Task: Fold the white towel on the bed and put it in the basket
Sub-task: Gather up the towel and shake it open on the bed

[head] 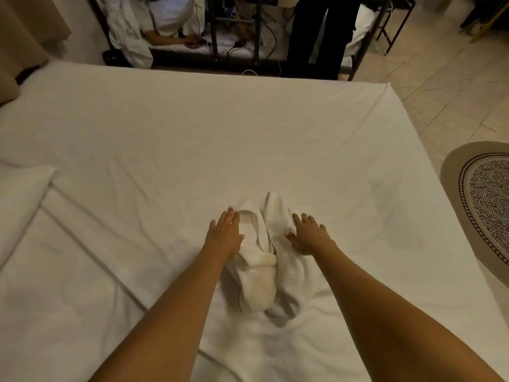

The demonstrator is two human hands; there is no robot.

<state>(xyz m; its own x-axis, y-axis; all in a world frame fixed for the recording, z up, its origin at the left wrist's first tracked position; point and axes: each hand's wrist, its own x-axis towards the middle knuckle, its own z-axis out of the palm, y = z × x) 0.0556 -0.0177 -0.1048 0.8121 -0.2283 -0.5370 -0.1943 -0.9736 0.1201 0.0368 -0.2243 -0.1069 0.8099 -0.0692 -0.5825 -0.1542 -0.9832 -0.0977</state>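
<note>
- White terry-cloth towel (264, 260): it is seen bunched into two rumpled lobes on the near middle of the white-sheeted bed (192, 139), between the two forearms, not yet spread flat and not yet folded.
- The left hand (224, 234) is laid flat, fingers extended, against the left edge of the bundle; nothing is gripped by it.
- The right hand (308, 235) is spread open with its fingers on the right lobe of the towel; no pinch or closed grasp is shown.
- Handling, as judged: the cloth is taken to be soft, limp and light, with no stiffness of its own, so any lifted part will sag and drag the rest along. Breakage is not a concern; the risk is that creases will be trapped if the bundle is folded as it lies.
- The nap is judged to cling slightly to the sheet, so the sheet may be pulled into wrinkles when the towel is slid.
- Where hold should be taken: two corners of one short edge would best be found and pinched, one per hand, so the towel can be shaken out and laid flat. The corners cannot be told apart in the heap; the hem visible near the left hand looks the likeliest starting place.
- A round woven basket with a dark patterned rim (484, 202) is seen on the floor beside the bed's right side, well apart from the towel.
</note>
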